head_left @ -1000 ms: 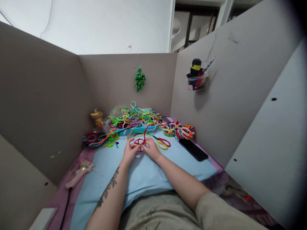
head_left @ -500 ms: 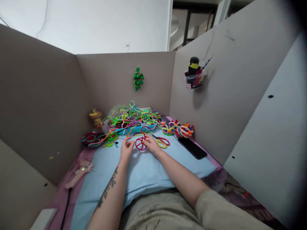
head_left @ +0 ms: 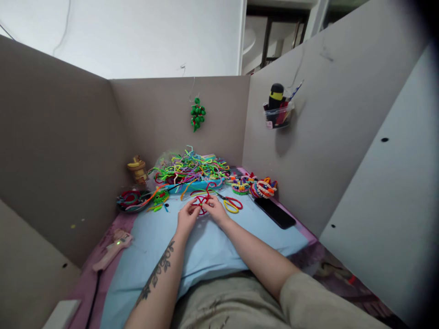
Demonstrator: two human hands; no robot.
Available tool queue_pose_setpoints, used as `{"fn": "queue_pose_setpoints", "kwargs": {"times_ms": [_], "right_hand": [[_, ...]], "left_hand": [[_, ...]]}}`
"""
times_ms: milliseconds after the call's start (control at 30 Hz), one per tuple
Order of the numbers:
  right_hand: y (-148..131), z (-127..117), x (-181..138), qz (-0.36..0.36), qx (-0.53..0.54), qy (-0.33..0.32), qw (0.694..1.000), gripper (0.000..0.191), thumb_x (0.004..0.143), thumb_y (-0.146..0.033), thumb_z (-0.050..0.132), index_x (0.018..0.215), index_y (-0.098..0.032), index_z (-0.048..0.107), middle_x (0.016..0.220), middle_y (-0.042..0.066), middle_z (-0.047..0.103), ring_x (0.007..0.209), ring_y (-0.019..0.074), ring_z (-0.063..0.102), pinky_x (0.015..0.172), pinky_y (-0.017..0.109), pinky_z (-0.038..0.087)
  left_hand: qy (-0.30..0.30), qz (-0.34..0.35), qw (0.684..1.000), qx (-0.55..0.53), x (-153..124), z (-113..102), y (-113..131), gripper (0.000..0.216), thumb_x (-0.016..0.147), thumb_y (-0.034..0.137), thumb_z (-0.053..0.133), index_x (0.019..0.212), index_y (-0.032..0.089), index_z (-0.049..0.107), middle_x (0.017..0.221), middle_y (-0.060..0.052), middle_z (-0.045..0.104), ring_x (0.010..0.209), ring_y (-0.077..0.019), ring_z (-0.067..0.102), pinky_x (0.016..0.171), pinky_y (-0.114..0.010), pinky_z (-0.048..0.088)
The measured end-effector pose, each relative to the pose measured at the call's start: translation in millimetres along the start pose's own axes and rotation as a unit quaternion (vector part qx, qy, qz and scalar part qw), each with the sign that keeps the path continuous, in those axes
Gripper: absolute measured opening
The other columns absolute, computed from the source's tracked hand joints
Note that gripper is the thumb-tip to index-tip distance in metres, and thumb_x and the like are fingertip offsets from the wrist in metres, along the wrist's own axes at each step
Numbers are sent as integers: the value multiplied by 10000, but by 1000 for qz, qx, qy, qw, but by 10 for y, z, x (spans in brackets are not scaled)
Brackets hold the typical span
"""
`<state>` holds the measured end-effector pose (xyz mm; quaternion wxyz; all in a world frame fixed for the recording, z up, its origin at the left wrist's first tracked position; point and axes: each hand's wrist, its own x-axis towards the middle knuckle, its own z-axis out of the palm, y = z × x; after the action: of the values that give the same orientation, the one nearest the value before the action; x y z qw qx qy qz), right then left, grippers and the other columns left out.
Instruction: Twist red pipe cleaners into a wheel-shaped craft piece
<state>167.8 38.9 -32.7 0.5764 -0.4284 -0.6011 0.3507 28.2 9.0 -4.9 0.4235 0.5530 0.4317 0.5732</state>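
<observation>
Between my hands is a red pipe-cleaner wheel (head_left: pixel 200 200), a round frame with spokes and a loose curled end rising at its upper right. My left hand (head_left: pixel 187 214) pinches its left side. My right hand (head_left: pixel 215 208) grips its right side, and the fingertips of both hands nearly meet at the middle. Just right of my right hand lie scissors (head_left: pixel 233 204) with red and yellow handles. Behind the wheel, a blue tray (head_left: pixel 174 188) is heaped with many-coloured pipe cleaners (head_left: pixel 192 165).
Finished pipe-cleaner pieces (head_left: pixel 262 187) sit at the back right, beside a black phone (head_left: pixel 275 213). On the left are a pink glue gun (head_left: pixel 115 251), a dark bowl (head_left: pixel 132 201) and a green pipe-cleaner figure (head_left: pixel 160 196). Grey panels (head_left: pixel 178 105) enclose the table.
My left hand has moved right and taken hold of the wheel's left side, which it was apart from before. My right hand keeps its grip.
</observation>
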Motion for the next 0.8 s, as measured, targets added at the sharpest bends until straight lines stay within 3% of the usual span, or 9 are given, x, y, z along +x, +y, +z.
{"fn": "queue_pose_setpoints", "kwargs": {"times_ms": [200, 533, 800], "right_hand": [[-7, 23, -16, 11, 7, -13, 1000, 189, 685, -373, 650, 708, -186, 657, 1162, 72, 474, 1089, 213, 495, 845, 317, 443], [-2, 37, -30, 21, 30, -29, 999, 214, 668, -388, 672, 714, -179, 668, 1151, 83, 493, 1059, 226, 524, 838, 339, 458], [-44, 12, -16, 5, 18, 34, 999, 213, 693, -396, 655, 663, -186, 636, 1040, 60, 570, 1020, 202, 540, 933, 328, 388]], "left_hand": [[25, -26, 999, -19, 19, -31, 35, 527, 613, 394, 725, 1048, 122, 605, 585, 9, 613, 538, -118, 551, 547, -231, 426], [38, 2, 999, -14, 16, -8, 3, 537, 635, 384, 704, 1074, 179, 472, 601, 39, 615, 506, -100, 546, 518, -198, 374], [28, -4, 1000, -8, 12, -4, -10, 586, 665, 385, 685, 1156, 153, 466, 578, 47, 593, 520, -98, 546, 538, -202, 393]]}}
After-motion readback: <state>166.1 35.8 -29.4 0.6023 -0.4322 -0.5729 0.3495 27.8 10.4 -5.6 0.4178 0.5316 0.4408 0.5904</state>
